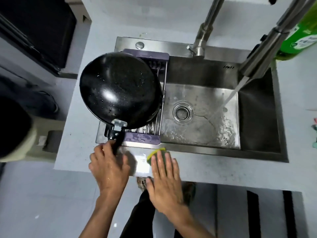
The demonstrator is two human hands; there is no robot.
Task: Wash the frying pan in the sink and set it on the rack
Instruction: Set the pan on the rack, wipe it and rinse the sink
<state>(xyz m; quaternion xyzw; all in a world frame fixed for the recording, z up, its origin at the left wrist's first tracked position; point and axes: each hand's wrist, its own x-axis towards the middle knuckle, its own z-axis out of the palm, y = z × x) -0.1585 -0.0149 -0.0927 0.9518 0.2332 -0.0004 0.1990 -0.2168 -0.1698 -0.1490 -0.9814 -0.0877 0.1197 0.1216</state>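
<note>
Head view: wet black frying pan (120, 88), water-beaded

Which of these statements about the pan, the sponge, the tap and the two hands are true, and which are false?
1. The frying pan lies on the rack. True.
2. The left hand holds the sponge. False: its fingers grip the pan handle.
3. The right hand presses flat on the sponge. True.
4. The tap is off. False: water runs into the sink.
5. The sponge lies in the basin. False: it lies on the counter.
</note>
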